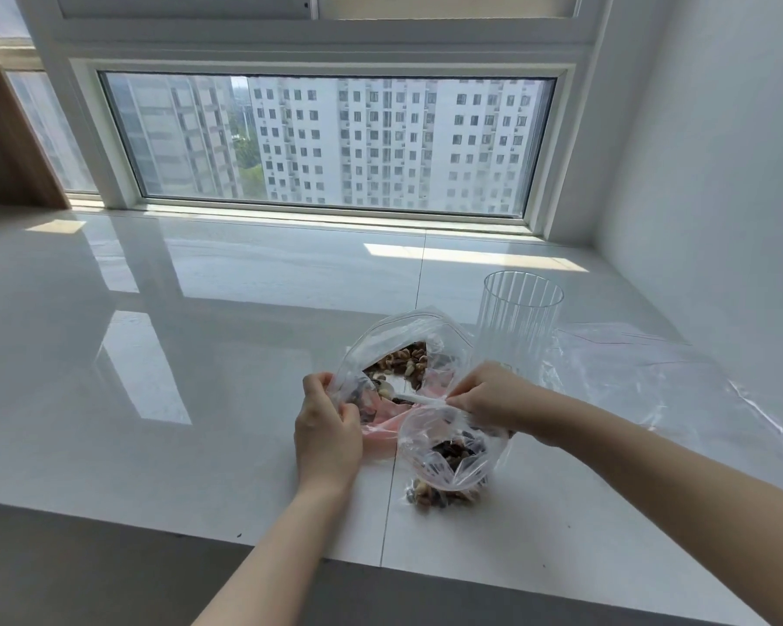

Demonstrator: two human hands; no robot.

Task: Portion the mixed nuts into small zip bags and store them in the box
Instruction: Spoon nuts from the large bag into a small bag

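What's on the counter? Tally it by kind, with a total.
Bags holding nuts: 2, a large bag and a small bag
Empty zip bags: 1
Spoons: 1
Clear ribbed containers: 1
Total: 5

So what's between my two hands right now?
In the head view, a white spoon bridges the gap, running from the right hand into the big nut bag that the left hand grips.
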